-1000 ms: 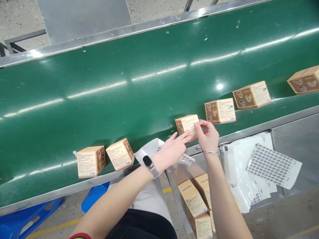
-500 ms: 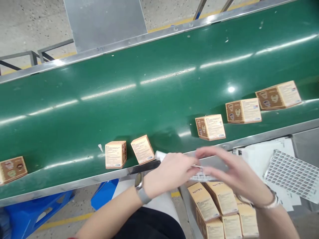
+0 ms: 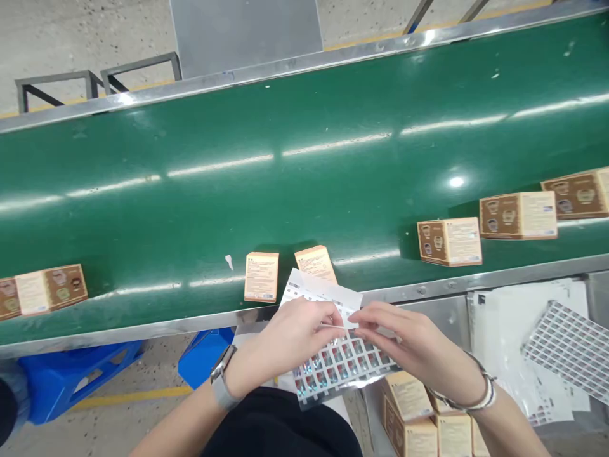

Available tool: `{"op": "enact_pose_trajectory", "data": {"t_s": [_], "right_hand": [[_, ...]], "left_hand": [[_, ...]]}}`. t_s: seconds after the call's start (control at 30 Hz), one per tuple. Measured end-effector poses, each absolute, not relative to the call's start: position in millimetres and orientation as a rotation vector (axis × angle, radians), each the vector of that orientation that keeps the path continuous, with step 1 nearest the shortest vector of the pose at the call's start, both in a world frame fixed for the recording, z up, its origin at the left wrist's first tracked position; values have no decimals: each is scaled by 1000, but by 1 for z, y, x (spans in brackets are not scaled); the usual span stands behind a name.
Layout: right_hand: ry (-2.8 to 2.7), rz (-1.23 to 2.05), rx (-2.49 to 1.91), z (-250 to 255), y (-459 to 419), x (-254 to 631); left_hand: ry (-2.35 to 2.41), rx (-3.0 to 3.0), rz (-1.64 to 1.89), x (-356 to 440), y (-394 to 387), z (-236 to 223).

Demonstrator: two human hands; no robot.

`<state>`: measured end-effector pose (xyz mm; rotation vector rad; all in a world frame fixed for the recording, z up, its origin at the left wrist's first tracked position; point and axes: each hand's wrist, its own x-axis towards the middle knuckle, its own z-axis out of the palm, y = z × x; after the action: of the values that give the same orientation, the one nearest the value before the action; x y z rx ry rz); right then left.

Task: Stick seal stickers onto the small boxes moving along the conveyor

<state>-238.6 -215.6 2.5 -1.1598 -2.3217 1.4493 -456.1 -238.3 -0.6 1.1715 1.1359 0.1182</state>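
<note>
Left hand [image 3: 309,330] and right hand [image 3: 394,330] pinching a thin, glossy sticker sheet [image 3: 340,365], beside smooth green belt [image 3: 214,216]

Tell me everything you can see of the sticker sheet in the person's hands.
The sticker sheet looks like thin, glossy paper or film, with rows of small shiny labels showing red and blue on a white grid. It is bent, its plain white strip lying toward the green belt and covering part of a box. The left hand and right hand meet at the bend, fingertips on the sheet. The fingers hide some labels; the print is too small to read.
</note>
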Motion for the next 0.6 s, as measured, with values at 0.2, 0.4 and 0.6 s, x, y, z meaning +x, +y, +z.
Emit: {"op": "enact_pose_trajectory", "data": {"t_s": [0.2,0.4,0.6], "right_hand": [[-2600,1060,-981,10,-223,-249],[-2515,876,-942,12,-237,-253],[-1617,1258,-1683,-33,-228,-248]], "left_hand": [[1116,1172,127,-465,-246,1],[1123,1070,119,-467,-246,-11],[1074,1482,19,-475,-261,-25]]}}
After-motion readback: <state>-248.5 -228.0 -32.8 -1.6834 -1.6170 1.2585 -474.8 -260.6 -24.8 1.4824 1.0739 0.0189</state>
